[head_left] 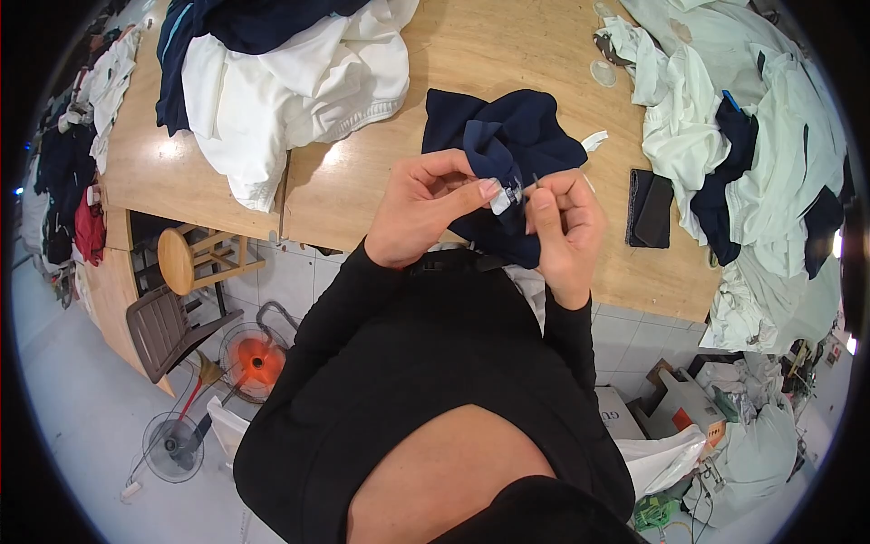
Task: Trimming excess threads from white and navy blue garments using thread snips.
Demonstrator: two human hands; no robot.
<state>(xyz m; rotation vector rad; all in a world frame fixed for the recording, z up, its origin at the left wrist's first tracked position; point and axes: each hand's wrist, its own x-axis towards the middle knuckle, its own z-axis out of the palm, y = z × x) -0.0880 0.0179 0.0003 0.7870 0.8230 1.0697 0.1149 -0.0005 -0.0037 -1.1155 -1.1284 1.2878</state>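
A navy blue garment (517,127) lies bunched on the wooden table in front of me. My left hand (421,204) pinches a fold of it between thumb and fingers, with a small white label (502,199) showing at the thumb tip. Close beside it, my right hand (566,227) is closed, thumb against fingers, on a small thin tool (536,181) with a dark tip. Most of that tool is hidden by the fingers, so its kind is unclear. Its tip is near the label and the fold.
White and navy clothes (299,82) are heaped at the far left of the table (362,181). More white garments (680,109) pile up on the right, near a dark pouch (650,208). A stool (178,260), a chair (163,331) and a fan (256,361) stand lower left.
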